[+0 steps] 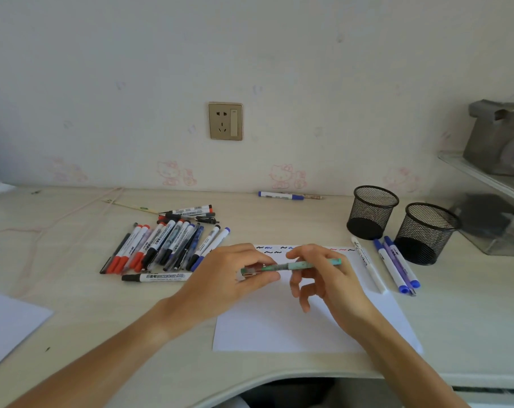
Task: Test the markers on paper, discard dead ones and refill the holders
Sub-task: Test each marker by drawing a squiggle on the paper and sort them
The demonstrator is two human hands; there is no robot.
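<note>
Table (73, 290): pale wood-grain laminate, smooth, matt. Paper sheet (294, 328): white, matt, flat. Two holders (372, 212) at 2 o'clock: black wire mesh, metal look. Markers (161, 245) at 10 o'clock: smooth plastic barrels, slight sheen. Green pen (305, 264): plastic.

"WHITEBOARD" reads in outlined caps along the white barrel of a black-capped marker (157, 277) lying alone at 6 o'clock of the marker pile (164, 245). Other print on pile barrels: too small to read. Cursive lettering runs down a white pen (367, 265) at the paper's (294, 325) 3 o'clock edge; illegible. Squiggle test marks, black, blue, red, line the sheet's 12 o'clock edge; no words. Blue marker (280, 195) by wall at 12 o'clock: label unreadable.
</note>
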